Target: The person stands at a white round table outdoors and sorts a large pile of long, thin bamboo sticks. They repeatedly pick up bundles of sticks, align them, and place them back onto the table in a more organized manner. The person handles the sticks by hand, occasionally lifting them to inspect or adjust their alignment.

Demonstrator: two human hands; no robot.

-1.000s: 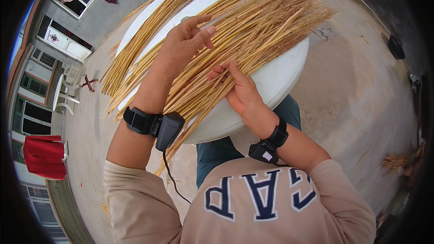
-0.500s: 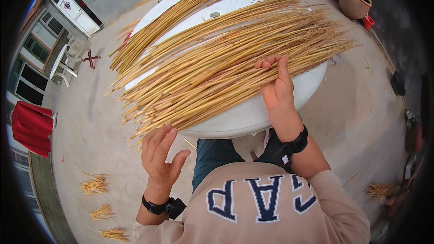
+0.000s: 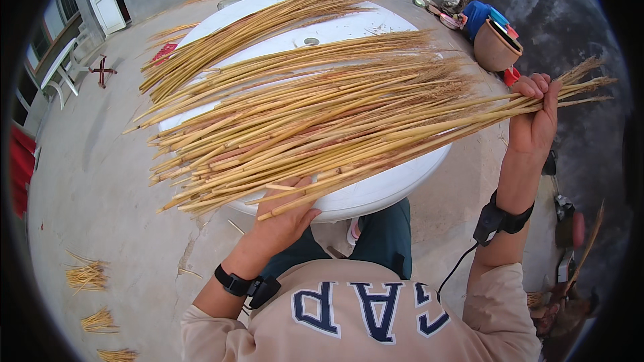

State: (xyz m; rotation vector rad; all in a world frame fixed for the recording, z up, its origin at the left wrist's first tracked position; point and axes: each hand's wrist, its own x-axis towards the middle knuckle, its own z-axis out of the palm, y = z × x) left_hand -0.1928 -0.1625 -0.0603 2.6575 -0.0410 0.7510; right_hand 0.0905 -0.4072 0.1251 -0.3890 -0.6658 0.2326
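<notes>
A big pile of long yellow straw stalks [image 3: 315, 117] lies across a round white table [image 3: 376, 191]. My right hand [image 3: 533, 117] is raised at the right of the table, closed around the feathery ends of a handful of stalks. My left hand [image 3: 285, 218] cups the cut ends of those stalks from below at the table's near edge. A second, thinner bundle of stalks [image 3: 235, 37] lies farther back on the table. Both wrists wear black bands.
Small tufts of straw [image 3: 90, 278] lie on the concrete ground at the lower left. A brown pot [image 3: 496, 47] and blue items stand at the upper right. White chairs [image 3: 64, 67] and a door are at the upper left; tools lie at the right.
My right hand slid from the pile's middle out to the right and lifted a handful of stalks by their ends. My left hand rose from below the table to the cut ends.
</notes>
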